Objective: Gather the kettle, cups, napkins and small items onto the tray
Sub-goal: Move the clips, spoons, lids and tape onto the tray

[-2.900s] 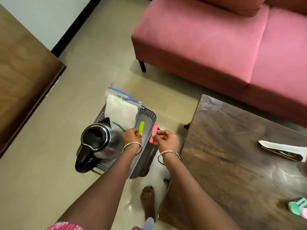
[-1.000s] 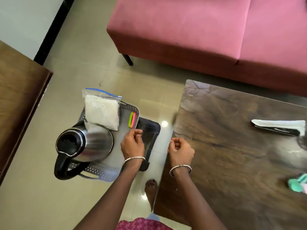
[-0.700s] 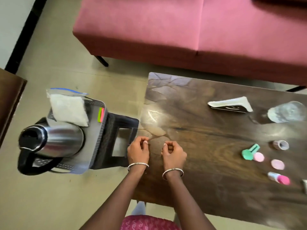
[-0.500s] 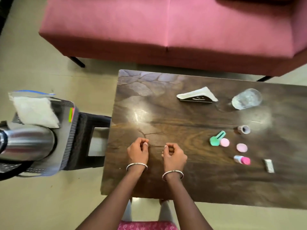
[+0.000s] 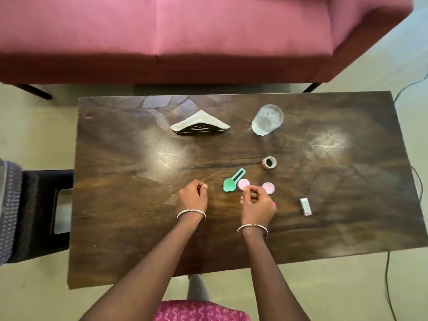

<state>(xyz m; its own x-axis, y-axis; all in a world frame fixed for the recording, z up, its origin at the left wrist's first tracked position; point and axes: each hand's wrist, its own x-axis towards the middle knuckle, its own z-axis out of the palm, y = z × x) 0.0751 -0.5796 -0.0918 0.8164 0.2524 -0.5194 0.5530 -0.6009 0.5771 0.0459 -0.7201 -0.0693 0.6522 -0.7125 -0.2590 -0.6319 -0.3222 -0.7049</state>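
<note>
On the dark wooden table (image 5: 129, 205) lie a black napkin holder with white napkins (image 5: 200, 127), a clear glass cup (image 5: 267, 119), a small tape roll (image 5: 269, 162), a green scoop (image 5: 231, 183), two pink discs (image 5: 243, 183) (image 5: 268, 187) and a white packet (image 5: 305, 206). My right hand (image 5: 257, 203) hovers just in front of the discs with its fingers curled and nothing visible in them. It covers a pink-capped item (image 5: 274, 204). My left hand (image 5: 193, 198), also curled and holding nothing, is left of the scoop. Only the grey tray's edge (image 5: 7, 205) shows at far left. The kettle is out of view.
A black stool (image 5: 39, 205) carries the tray beside the table's left end. A pink sofa (image 5: 185, 31) runs along the far side. A dark cable (image 5: 389, 274) trails on the floor at the right.
The green and pink strips went onto the tray and both hands let go. My view swung right from the tray to the table. My right hand moved right, over the small pink items.
</note>
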